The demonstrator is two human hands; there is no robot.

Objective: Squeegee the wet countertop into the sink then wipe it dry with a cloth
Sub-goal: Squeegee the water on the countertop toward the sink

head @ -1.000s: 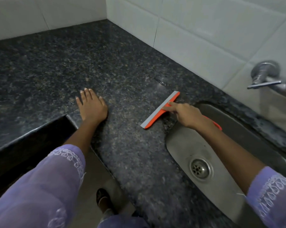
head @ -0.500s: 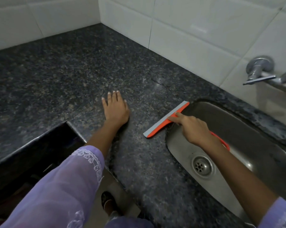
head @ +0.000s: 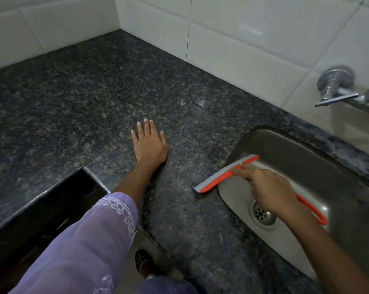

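Observation:
My right hand [head: 270, 187] grips an orange squeegee [head: 217, 179] with a grey rubber blade. The blade lies across the left rim of the steel sink [head: 327, 166], its near end still on the dark speckled granite countertop [head: 73, 102], its far end over the basin. The orange loop of the handle sticks out behind my wrist above the drain [head: 263, 213]. My left hand [head: 149, 145] rests flat, palm down with fingers together, on the countertop left of the squeegee, holding nothing. No cloth is in view.
White tiled walls meet at the back corner. A chrome tap [head: 336, 90] juts from the wall above the sink at the right. The counter's front edge steps back at a dark open recess [head: 41, 219] on the left. A foot [head: 144, 264] stands on the floor below.
My right hand has drawn the squeegee rightward across the counter until its blade reaches over the sink rim. My left hand has slid rightward along the countertop.

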